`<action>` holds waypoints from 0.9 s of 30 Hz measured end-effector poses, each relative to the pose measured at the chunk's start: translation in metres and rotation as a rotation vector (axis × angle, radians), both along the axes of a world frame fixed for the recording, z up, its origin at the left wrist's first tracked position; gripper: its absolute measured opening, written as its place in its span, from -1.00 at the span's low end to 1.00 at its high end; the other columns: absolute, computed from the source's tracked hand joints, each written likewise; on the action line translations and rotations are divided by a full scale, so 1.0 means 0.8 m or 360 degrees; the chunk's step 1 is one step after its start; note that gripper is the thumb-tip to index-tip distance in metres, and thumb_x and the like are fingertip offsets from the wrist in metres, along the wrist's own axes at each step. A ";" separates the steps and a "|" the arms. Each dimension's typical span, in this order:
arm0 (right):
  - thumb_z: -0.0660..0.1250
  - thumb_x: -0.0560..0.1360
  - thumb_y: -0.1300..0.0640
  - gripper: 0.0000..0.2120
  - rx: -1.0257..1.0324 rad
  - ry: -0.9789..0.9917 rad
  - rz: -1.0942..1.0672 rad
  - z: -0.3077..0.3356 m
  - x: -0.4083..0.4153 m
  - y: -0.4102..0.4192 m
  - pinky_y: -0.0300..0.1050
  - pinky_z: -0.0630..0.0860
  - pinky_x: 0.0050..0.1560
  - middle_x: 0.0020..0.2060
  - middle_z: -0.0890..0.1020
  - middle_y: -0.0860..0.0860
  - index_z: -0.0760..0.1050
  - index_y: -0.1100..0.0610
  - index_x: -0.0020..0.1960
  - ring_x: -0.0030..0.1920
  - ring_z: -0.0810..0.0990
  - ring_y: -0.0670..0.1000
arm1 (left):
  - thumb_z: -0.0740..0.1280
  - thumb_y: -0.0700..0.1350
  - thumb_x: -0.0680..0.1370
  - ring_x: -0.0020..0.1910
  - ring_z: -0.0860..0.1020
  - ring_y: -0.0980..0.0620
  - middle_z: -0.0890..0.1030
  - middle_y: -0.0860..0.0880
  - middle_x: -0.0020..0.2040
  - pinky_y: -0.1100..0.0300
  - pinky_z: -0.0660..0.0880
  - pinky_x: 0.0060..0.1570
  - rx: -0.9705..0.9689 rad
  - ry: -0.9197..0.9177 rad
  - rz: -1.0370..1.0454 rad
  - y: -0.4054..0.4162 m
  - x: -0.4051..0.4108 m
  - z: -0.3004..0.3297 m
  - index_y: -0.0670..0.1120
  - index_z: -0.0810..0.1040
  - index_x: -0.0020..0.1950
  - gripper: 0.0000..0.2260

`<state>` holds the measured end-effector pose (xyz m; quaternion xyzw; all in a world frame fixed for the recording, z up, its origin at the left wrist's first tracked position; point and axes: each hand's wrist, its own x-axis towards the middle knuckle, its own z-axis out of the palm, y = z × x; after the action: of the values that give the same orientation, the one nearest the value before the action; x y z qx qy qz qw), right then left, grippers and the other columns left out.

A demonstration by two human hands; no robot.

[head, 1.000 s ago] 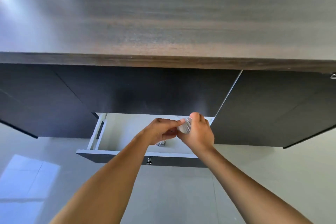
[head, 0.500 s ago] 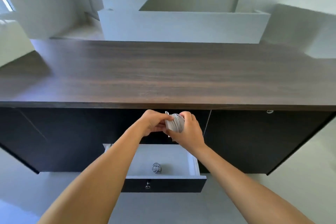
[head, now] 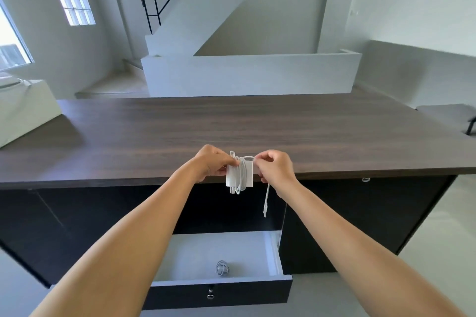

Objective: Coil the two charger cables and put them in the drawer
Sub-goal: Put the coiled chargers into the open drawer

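Note:
A white charger block (head: 247,175) with its white cable wound around it hangs in the air over the cabinet's front edge. My left hand (head: 212,164) pinches the block's left side. My right hand (head: 274,167) pinches the cable near the block's top right corner. The loose cable end (head: 266,201) dangles below that hand. Beneath, the drawer (head: 273,252) stands pulled out, white inside. A second coiled cable (head: 222,268) lies near its front wall.
The dark wood cabinet top (head: 231,131) stretches wide beyond my hands. The drawer front has a small metal knob (head: 210,295). A low white wall (head: 247,74) and a staircase stand behind the cabinet. A chair edge (head: 448,113) shows at far right.
The view has tilted up from the drawer to the cabinet top. My hands have lifted and drawn apart, and a cable end now hangs from my right hand.

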<state>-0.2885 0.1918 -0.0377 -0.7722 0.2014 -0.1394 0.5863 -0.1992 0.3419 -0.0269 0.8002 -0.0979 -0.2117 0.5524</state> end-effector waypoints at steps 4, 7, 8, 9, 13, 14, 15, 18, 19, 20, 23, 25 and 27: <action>0.36 0.48 0.27 -0.90 0.0502 0.0048 -0.0039 0.033 0.007 0.009 -0.30 0.35 -0.52 -0.36 0.54 0.05 0.56 0.23 -0.21 -0.50 0.37 -0.09 | 0.51 -0.18 0.40 -0.11 0.67 -0.02 0.70 -0.15 -0.11 0.11 0.61 0.03 0.0072 -0.0182 0.0034 -0.005 0.000 0.007 -0.24 0.69 -0.12 -0.86; 0.36 0.50 0.30 -0.86 0.0947 0.0079 0.0020 0.047 0.006 0.015 -0.36 0.18 -0.66 -0.40 0.51 0.04 0.50 0.25 -0.24 -0.63 0.28 -0.17 | 0.53 -0.10 0.36 -0.11 0.66 -0.02 0.70 -0.08 -0.18 0.08 0.59 0.05 0.0152 -0.0321 0.0096 -0.006 0.004 0.010 -0.13 0.71 -0.20 -0.88; 0.36 0.50 0.30 -0.86 0.1015 0.0099 0.0055 0.048 0.005 0.015 -0.37 0.15 -0.67 -0.40 0.51 0.03 0.49 0.24 -0.23 -0.65 0.27 -0.18 | 0.54 -0.07 0.35 -0.09 0.66 -0.03 0.70 -0.07 -0.18 0.06 0.59 0.06 0.0156 -0.0336 0.0147 -0.005 0.008 0.011 -0.11 0.71 -0.22 -0.88; 0.35 0.50 0.29 -0.87 0.1073 0.0121 0.0099 0.049 0.003 0.015 -0.37 0.14 -0.68 -0.40 0.51 0.03 0.49 0.24 -0.22 -0.67 0.27 -0.19 | 0.54 -0.07 0.34 -0.08 0.66 -0.03 0.70 -0.07 -0.17 0.06 0.59 0.06 0.0133 -0.0330 0.0212 -0.004 0.012 0.012 -0.10 0.71 -0.23 -0.88; 0.37 0.50 0.24 -0.93 0.1159 0.0253 0.0326 0.052 -0.008 0.014 -0.39 0.16 -0.64 -0.44 0.54 -0.02 0.53 0.22 -0.16 -0.62 0.30 -0.19 | 0.54 -0.16 0.36 -0.11 0.68 -0.06 0.70 -0.16 -0.13 0.03 0.61 0.02 -0.0206 -0.0125 0.0461 0.005 0.018 0.029 -0.17 0.64 -0.26 -0.87; 0.37 0.50 0.22 -0.94 0.1150 0.0287 0.0392 0.052 -0.011 0.014 -0.39 0.18 -0.62 -0.44 0.55 -0.02 0.55 0.21 -0.13 -0.60 0.32 -0.19 | 0.53 -0.17 0.37 -0.11 0.67 -0.07 0.70 -0.18 -0.13 0.04 0.62 0.00 -0.0301 -0.0073 0.0487 0.008 0.019 0.035 -0.17 0.61 -0.26 -0.87; 0.37 0.50 0.20 -0.94 0.1137 0.0318 0.0464 0.051 -0.014 0.014 -0.39 0.21 -0.60 -0.43 0.56 -0.02 0.58 0.20 -0.10 -0.57 0.34 -0.18 | 0.53 -0.18 0.37 -0.13 0.67 -0.07 0.69 -0.18 -0.13 0.06 0.62 -0.03 -0.0375 -0.0035 0.0503 0.011 0.019 0.041 -0.18 0.60 -0.23 -0.86; 0.41 0.48 0.14 -0.82 0.1052 0.0411 0.0681 0.042 -0.018 0.011 -0.37 0.35 -0.54 -0.33 0.61 0.02 0.63 0.16 0.07 -0.49 0.41 -0.15 | 0.52 -0.20 0.38 -0.22 0.63 -0.04 0.66 -0.16 -0.19 0.12 0.59 -0.18 -0.0553 0.0044 0.0511 0.023 0.020 0.058 -0.20 0.58 -0.16 -0.84; 0.41 0.48 0.13 -0.78 0.0999 0.0450 0.0742 0.037 -0.019 0.010 -0.35 0.39 -0.51 -0.31 0.62 0.03 0.63 0.15 0.11 -0.46 0.43 -0.14 | 0.51 -0.21 0.38 -0.22 0.62 -0.04 0.65 -0.15 -0.19 0.11 0.59 -0.18 -0.0617 0.0073 0.0499 0.027 0.020 0.062 -0.20 0.57 -0.15 -0.84; 0.42 0.48 0.12 -0.75 0.0933 0.0482 0.0794 0.033 -0.020 0.009 -0.34 0.42 -0.48 -0.28 0.63 0.04 0.62 0.15 0.14 -0.43 0.45 -0.12 | 0.50 -0.23 0.39 -0.22 0.61 -0.05 0.64 -0.16 -0.19 0.08 0.59 -0.12 -0.0676 0.0103 0.0475 0.031 0.020 0.067 -0.20 0.57 -0.13 -0.85; 0.40 0.50 0.13 -0.75 0.0699 0.0446 0.0867 0.027 -0.018 0.010 -0.30 0.54 -0.34 -0.25 0.65 0.07 0.62 0.19 0.14 -0.35 0.52 -0.10 | 0.45 -0.25 0.42 -0.18 0.59 -0.07 0.61 -0.16 -0.17 0.00 0.53 0.08 -0.0752 0.0163 0.0363 0.045 0.018 0.075 -0.22 0.56 -0.07 -0.86; 0.40 0.51 0.16 -0.75 0.0477 0.0324 0.0862 0.023 -0.013 0.013 -0.25 0.62 -0.16 -0.19 0.67 0.10 0.62 0.25 0.14 -0.27 0.60 -0.08 | 0.44 -0.24 0.43 -0.20 0.59 -0.06 0.61 -0.15 -0.17 0.02 0.54 0.05 -0.0731 0.0186 0.0242 0.054 0.014 0.078 -0.22 0.57 -0.04 -0.85; 0.38 0.52 0.16 -0.76 0.0050 0.0202 0.0880 0.024 -0.008 0.018 -0.17 0.62 0.02 -0.13 0.69 0.10 0.62 0.26 0.13 -0.15 0.66 -0.04 | 0.45 -0.22 0.40 -0.22 0.61 -0.04 0.62 -0.14 -0.17 0.06 0.58 -0.06 -0.0688 0.0204 0.0088 0.063 0.012 0.078 -0.21 0.58 -0.02 -0.81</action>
<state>-0.2951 0.2064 -0.0185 -0.7958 0.0215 0.0777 0.6002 -0.1895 0.3923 0.0353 0.6506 -0.0837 -0.2209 0.7217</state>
